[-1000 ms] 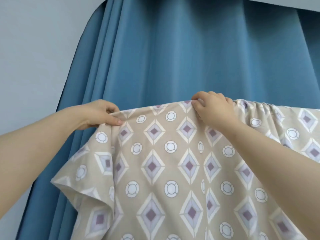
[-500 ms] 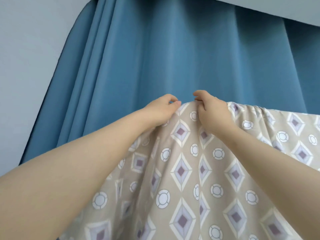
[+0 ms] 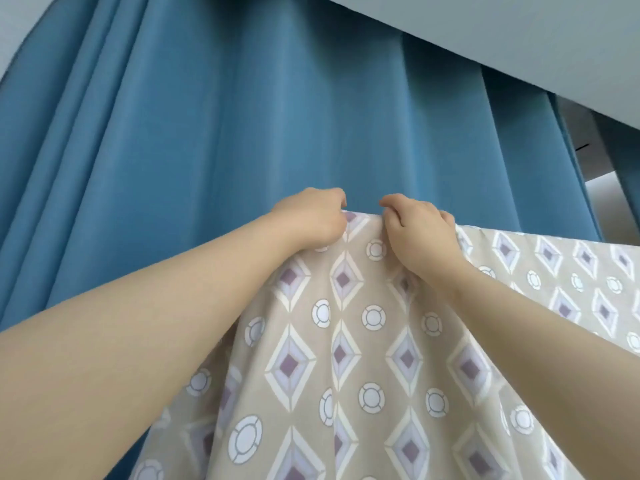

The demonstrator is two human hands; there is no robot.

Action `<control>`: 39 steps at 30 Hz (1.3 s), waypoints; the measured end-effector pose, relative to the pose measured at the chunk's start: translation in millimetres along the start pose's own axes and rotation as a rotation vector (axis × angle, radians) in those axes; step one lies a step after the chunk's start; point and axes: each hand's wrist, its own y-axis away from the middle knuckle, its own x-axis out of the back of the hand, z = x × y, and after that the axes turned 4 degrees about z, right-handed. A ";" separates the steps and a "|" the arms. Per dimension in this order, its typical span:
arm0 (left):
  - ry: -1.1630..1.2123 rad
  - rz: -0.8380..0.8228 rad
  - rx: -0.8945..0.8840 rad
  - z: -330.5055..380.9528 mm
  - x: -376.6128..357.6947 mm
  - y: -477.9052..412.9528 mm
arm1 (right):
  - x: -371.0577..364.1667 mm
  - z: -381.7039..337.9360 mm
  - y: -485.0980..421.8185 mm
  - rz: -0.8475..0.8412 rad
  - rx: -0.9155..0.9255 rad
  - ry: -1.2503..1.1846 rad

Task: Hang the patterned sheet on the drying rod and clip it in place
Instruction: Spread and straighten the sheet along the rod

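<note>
Fabric fills the lower part of your view: the beige patterned sheet [image 3: 346,341], printed with purple diamonds and white rings, hangs down towards you from a high fold line and spreads out to the lower right. Your left hand [image 3: 311,220] and your right hand [image 3: 419,233] sit side by side at the top of that fold, close together but not touching, with a short strip of the sheet's top edge showing between them. Your left hand has its fingers curled tight over the edge, with the cloth caught under the palm. Your right hand grips the same way, fingers wrapped over the top and knuckles up. To the right of your right hand the top edge runs on in a nearly straight line towards the right side of the view, gathered in small pleats; whatever carries it there is hidden under the cloth. To the left of your left hand the sheet falls away steeply beneath your forearm. Behind everything hangs a plain blue pleated curtain [image 3: 242,116], and above it, in the upper right corner, sits a pale grey wall surface [image 3: 519,36].
</note>
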 end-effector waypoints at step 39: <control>-0.319 0.532 0.056 54.2 -67.5 4.9 | 9.9 159.2 -8.2 -0.014 0.118 0.028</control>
